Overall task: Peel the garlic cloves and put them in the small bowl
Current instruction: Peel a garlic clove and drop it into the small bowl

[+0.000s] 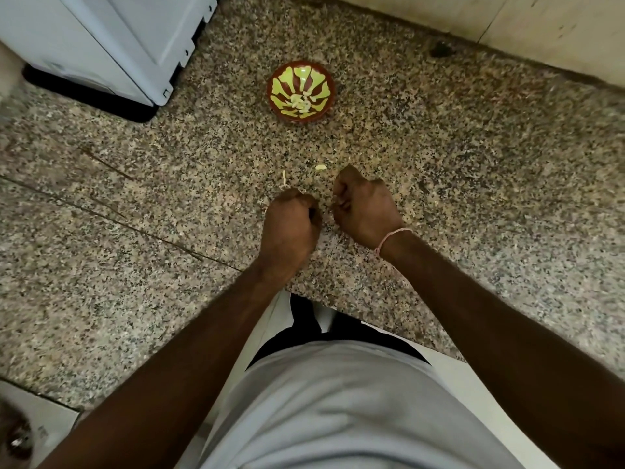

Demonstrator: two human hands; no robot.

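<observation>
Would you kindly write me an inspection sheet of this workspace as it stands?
Surface: speckled granite counter, with dark streaks at left.
Job's things: small bowl, red with yellow-green pattern, holds peeled garlic cloves; one loose clove lies on the counter beyond the hands.
Clutter: a pale peel strip near the left hand.
Grippers: left hand and right hand are curled close together; what they hold is hidden.
Cables: nothing seen.
Surroundings: white appliance at far left; wall behind.

Grey shirt point(355, 401), pink wrist thread point(392, 236)
</observation>
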